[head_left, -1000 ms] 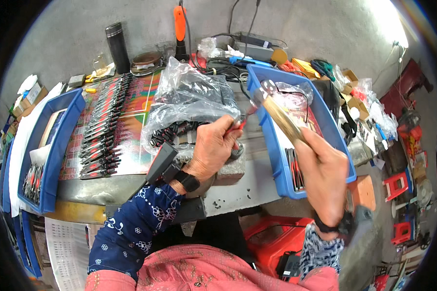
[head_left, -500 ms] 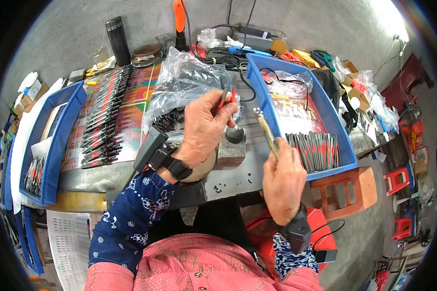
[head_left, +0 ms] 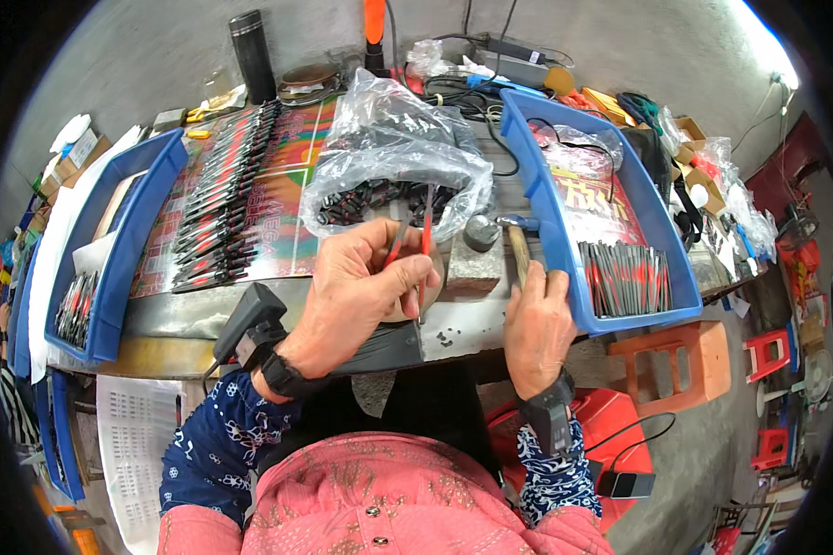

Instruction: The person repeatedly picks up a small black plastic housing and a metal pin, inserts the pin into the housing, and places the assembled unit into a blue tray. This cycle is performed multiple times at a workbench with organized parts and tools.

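Two slim tools (head_left: 415,248), one with a red handle and one greyer, stand pinched upright between the thumb and fingers of the left hand (head_left: 361,287), their lower ends pointing down toward the metal bench top (head_left: 278,301). That hand is closed round them, fingers curled in. The right hand (head_left: 537,324) is wrapped tight about the wooden handle of a small hammer (head_left: 504,231), whose metal head lies just beside a grey steel block (head_left: 472,268) (the block sits between the two hands). Just behind the left hand's tools gapes a clear plastic bag (head_left: 389,157) with a heap of dark, red-marked pieces inside. To the right, a blue tray (head_left: 546,185) holds a neat batch of finished tools laid side by side near its front wall. On the left, rows of similar dark tools (head_left: 217,203) lie on a colourful sheet, and beyond them sits another blue tray (head_left: 139,240). A black bottle (head_left: 253,55) stands at the back of the bench.
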A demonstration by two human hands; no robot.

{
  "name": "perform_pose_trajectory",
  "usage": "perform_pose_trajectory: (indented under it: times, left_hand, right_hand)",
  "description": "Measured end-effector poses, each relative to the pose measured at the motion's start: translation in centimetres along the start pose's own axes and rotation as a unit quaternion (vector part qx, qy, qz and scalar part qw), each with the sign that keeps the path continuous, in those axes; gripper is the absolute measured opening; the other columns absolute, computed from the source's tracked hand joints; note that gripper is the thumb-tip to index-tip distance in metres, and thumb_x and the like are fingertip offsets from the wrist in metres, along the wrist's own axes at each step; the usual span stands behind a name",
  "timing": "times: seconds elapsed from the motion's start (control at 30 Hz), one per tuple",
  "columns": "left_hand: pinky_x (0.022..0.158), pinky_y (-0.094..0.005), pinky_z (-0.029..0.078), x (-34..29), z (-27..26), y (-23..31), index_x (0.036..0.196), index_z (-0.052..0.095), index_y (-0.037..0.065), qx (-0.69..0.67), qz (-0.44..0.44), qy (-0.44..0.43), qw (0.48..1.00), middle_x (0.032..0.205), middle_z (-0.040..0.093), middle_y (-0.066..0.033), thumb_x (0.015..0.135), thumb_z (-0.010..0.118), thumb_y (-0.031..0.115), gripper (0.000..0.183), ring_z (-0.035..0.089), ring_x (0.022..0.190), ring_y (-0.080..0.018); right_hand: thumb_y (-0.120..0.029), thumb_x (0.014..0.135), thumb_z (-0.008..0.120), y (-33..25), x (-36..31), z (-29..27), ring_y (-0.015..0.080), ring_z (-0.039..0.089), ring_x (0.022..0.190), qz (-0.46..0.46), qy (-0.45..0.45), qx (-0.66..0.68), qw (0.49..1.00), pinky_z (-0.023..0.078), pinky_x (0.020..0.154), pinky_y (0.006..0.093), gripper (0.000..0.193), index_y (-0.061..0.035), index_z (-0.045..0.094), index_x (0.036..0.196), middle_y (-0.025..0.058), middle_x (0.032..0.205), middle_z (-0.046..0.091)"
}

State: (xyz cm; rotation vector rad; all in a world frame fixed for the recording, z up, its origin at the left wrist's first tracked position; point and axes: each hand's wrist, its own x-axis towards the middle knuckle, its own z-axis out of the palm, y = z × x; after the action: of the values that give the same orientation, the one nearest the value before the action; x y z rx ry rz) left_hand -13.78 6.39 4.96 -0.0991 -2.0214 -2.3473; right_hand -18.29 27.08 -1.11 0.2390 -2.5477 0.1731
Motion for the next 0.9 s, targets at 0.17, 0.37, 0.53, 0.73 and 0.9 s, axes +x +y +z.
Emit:
perform_pose_trajectory:
  times: [0.17, 0.37, 0.53, 0.73, 0.9]
  left_hand:
    - [0.054, -0.0196, 0.048, -3.0, -0.1, 0.2, 0.106, 0.062, 0.0, -0.061, -0.086, -0.033, 0.994, 0.086, 0.07, -0.009, 0.093, 0.064, 0.013, 0.018, 0.06, 0.06, -0.0079]
    - [0.05, -0.0181, 0.044, -5.1, -0.2, 0.2, 0.108, 0.062, 0.0, -0.086, -0.109, -0.071, 0.988, 0.087, 0.07, -0.0089, 0.094, 0.064, 0.011, 0.019, 0.058, 0.057, -0.0072]
    - [0.048, -0.0171, 0.041, -6.0, -1.0, -0.2, 0.111, 0.059, 0.001, -0.071, -0.15, -0.044, 0.985, 0.085, 0.069, -0.0074, 0.093, 0.064, 0.012, 0.022, 0.058, 0.056, -0.0062]
    - [0.05, -0.0165, 0.037, -7.1, -1.7, -0.3, 0.114, 0.056, 0.001, 0.012, -0.104, 0.012, 0.994, 0.081, 0.064, -0.0041, 0.098, 0.058, 0.018, 0.023, 0.054, 0.059, -0.0047]
    - [0.056, -0.0153, 0.042, -8.2, -2.9, -0.7, 0.109, 0.058, 0.001, -0.066, -0.088, 0.028, 0.993, 0.084, 0.061, -0.0011, 0.1, 0.056, 0.023, 0.023, 0.057, 0.071, -0.0032]
  right_hand:
    - [-0.007, 0.081, 0.07, -1.6, -0.6, -4.1, 0.0356, 0.06, 0.087, -0.116, 0.068, 0.238, 0.962, 0.051, 0.076, 0.0411, 0.029, 0.0, 0.063, 0.108, 0.0155, 0.101, 0.06]
    - [-0.011, 0.09, 0.069, -4.4, -0.7, -5.0, 0.0137, 0.063, 0.07, -0.017, -0.179, 0.689, 0.702, 0.048, 0.056, 0.0255, 0.02, 0.0038, 0.065, 0.103, 0.01, 0.094, 0.064]
    - [-0.01, 0.093, 0.066, -5.5, -1.3, -4.5, 0.0058, 0.059, 0.063, 0.08, -0.276, 0.782, 0.554, 0.042, 0.052, 0.019, 0.013, 0.0012, 0.063, 0.099, 0.0018, 0.084, 0.063]
    - [-0.01, 0.095, 0.062, -6.0, -1.6, -4.9, 0.0069, 0.058, 0.059, 0.094, -0.263, 0.749, 0.601, 0.042, 0.049, 0.0182, 0.011, 0.001, 0.06, 0.097, 0.0035, 0.078, 0.063]
    - [-0.011, 0.097, 0.058, -6.8, -2.1, -5.1, 0.0097, 0.059, 0.055, 0.07, -0.3, 0.724, 0.617, 0.048, 0.048, 0.0195, 0.015, 0.0033, 0.057, 0.1, 0.0079, 0.076, 0.064]
